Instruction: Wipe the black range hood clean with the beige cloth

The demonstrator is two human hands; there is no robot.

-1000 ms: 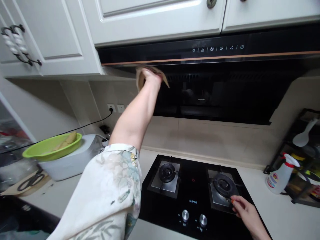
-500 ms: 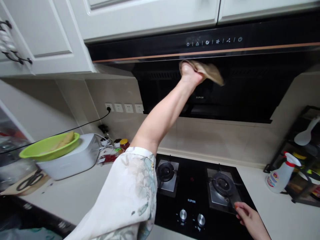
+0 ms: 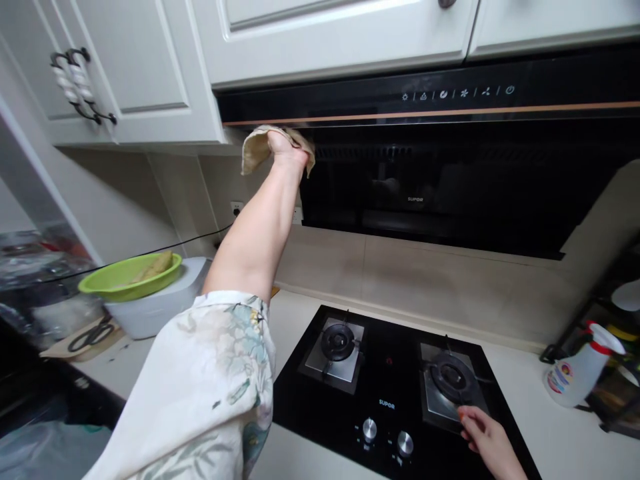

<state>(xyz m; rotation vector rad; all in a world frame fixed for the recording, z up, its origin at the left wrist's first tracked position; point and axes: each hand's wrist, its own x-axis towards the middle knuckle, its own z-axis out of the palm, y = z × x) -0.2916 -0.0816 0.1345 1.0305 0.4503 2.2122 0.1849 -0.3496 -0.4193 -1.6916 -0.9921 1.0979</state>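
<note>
My left hand [image 3: 286, 145] is raised to the left end of the black range hood [image 3: 450, 173], holding a beige cloth [image 3: 257, 152] against the underside of its front edge. The cloth's loose ends hang out on both sides of the hand. My right hand [image 3: 484, 437] is low over the right front of the black gas hob [image 3: 375, 380], close to the right burner [image 3: 453, 379]. Its fingers are bent and drawn together, with a small orange spot at the tips; whether they hold anything I cannot make out.
A spray bottle [image 3: 575, 367] stands on the right beside a dark rack [image 3: 620, 393]. At left, a green basin [image 3: 133, 283] rests on a white appliance [image 3: 135, 317]. White cupboards [image 3: 330, 40] run above the hood. A black cord [image 3: 205, 235] leads to a wall socket.
My left hand has slid the cloth leftward along the hood's edge, from near the middle to the left end. The view has shifted a little. My right hand stays near the right burner.
</note>
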